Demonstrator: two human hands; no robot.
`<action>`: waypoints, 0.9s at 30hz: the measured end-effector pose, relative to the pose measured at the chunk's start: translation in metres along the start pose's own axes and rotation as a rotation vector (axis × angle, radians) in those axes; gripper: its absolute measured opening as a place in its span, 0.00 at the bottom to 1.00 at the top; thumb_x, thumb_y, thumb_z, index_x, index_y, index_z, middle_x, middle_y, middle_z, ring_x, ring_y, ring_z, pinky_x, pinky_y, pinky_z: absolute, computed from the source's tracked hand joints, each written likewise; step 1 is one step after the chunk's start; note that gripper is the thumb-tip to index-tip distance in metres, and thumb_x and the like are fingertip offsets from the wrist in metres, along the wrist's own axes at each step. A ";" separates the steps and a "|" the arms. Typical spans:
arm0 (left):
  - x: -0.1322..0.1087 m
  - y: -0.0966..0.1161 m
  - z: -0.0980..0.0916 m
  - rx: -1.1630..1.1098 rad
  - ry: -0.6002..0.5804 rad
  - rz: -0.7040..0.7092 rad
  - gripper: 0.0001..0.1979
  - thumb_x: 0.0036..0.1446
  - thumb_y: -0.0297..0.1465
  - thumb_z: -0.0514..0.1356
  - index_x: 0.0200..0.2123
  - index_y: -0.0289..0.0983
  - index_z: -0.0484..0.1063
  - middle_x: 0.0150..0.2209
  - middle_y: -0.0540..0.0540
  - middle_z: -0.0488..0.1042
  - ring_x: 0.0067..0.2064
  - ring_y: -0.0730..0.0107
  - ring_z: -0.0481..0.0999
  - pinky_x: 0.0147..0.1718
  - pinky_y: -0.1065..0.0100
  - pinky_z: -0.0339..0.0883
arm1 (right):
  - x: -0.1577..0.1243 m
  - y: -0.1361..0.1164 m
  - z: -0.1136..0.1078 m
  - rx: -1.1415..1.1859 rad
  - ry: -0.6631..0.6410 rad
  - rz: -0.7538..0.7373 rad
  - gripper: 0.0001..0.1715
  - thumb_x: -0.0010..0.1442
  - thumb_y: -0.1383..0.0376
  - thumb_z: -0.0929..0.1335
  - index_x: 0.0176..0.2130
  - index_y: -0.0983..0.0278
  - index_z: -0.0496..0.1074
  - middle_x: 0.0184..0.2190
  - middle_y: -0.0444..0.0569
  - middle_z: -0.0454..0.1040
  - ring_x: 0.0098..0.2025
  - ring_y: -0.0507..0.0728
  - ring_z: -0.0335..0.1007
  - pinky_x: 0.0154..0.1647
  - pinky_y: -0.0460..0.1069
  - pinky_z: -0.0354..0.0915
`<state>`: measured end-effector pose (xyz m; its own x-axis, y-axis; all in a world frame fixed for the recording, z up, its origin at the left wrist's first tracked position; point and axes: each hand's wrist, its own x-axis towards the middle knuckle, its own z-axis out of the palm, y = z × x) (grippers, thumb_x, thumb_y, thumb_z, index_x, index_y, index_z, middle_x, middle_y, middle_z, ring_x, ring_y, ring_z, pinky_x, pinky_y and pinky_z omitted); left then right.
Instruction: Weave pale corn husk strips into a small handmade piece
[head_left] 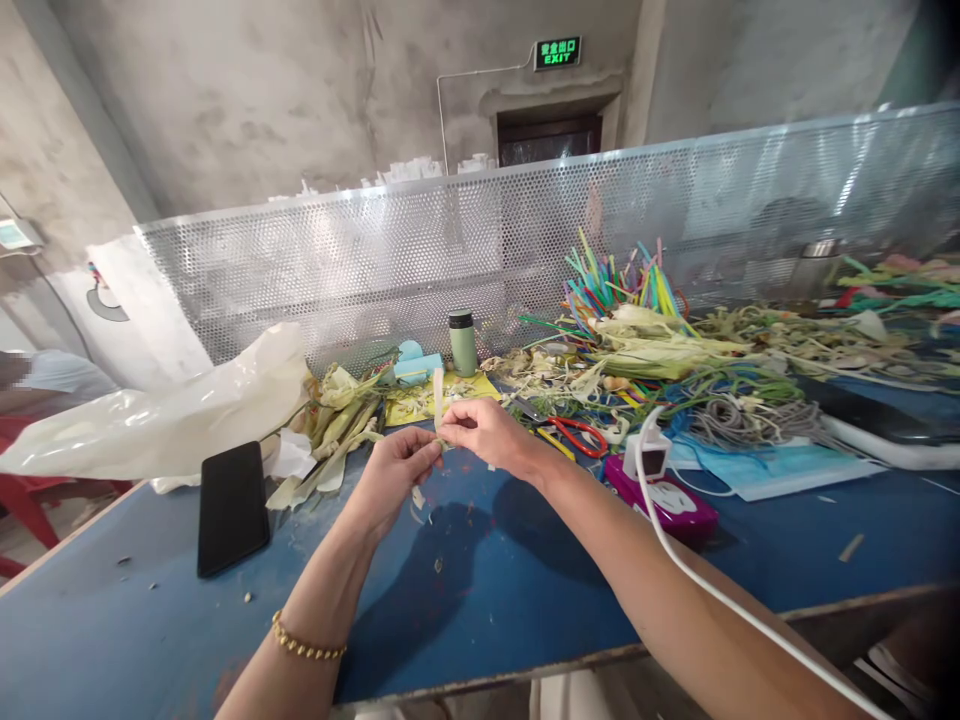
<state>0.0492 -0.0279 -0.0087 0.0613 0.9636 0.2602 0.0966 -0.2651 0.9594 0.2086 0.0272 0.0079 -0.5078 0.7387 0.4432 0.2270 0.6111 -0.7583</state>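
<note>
My right hand (484,432) is closed in a pinch on a pale, husk-like strip (439,392), whose flat end stands upright above the fingertips. Fingertip to fingertip with it, my left hand (400,472) is also closed, pinching the lower part of the strip; the exact grip is hidden by the fingers. A small pale scrap (418,497) shows just under the left fingers. Both hands are above the blue table (465,620). Dry husks (337,440) lie beyond my left hand, and red-handled scissors (581,437) lie to the right of my right hand.
A black phone (233,510) lies at left near a large plastic bag (172,410). A green cup (462,343) stands behind the hands. At right are a purple power strip (667,505) with a white cable, coloured pipe cleaners (619,285) and a blue mask (787,468). A perforated metal screen (360,260) stands behind.
</note>
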 end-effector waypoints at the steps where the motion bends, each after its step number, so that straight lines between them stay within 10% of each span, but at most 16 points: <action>1: 0.000 0.001 0.000 -0.007 0.001 -0.003 0.15 0.47 0.40 0.66 0.27 0.33 0.72 0.23 0.50 0.69 0.22 0.78 0.59 0.22 0.73 0.51 | 0.000 0.001 0.000 0.075 -0.026 0.030 0.12 0.55 0.62 0.68 0.24 0.66 0.68 0.20 0.40 0.62 0.24 0.48 0.54 0.26 0.46 0.50; 14: -0.001 0.001 -0.002 -0.112 -0.034 -0.006 0.12 0.45 0.35 0.69 0.25 0.33 0.73 0.22 0.49 0.71 0.22 0.79 0.60 0.22 0.74 0.54 | -0.001 -0.002 0.007 0.369 -0.023 0.072 0.09 0.53 0.62 0.70 0.29 0.66 0.68 0.24 0.41 0.66 0.26 0.48 0.60 0.29 0.45 0.59; 27: -0.001 0.003 -0.002 -0.256 -0.066 -0.123 0.17 0.46 0.41 0.68 0.24 0.33 0.70 0.22 0.51 0.66 0.21 0.81 0.56 0.19 0.74 0.47 | -0.001 0.002 -0.007 0.027 -0.079 0.035 0.05 0.56 0.66 0.68 0.31 0.66 0.70 0.23 0.42 0.67 0.24 0.48 0.60 0.25 0.44 0.58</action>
<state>0.0473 -0.0300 -0.0056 0.1297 0.9815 0.1406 -0.1463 -0.1213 0.9818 0.2151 0.0297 0.0090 -0.5640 0.7340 0.3782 0.2240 0.5769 -0.7855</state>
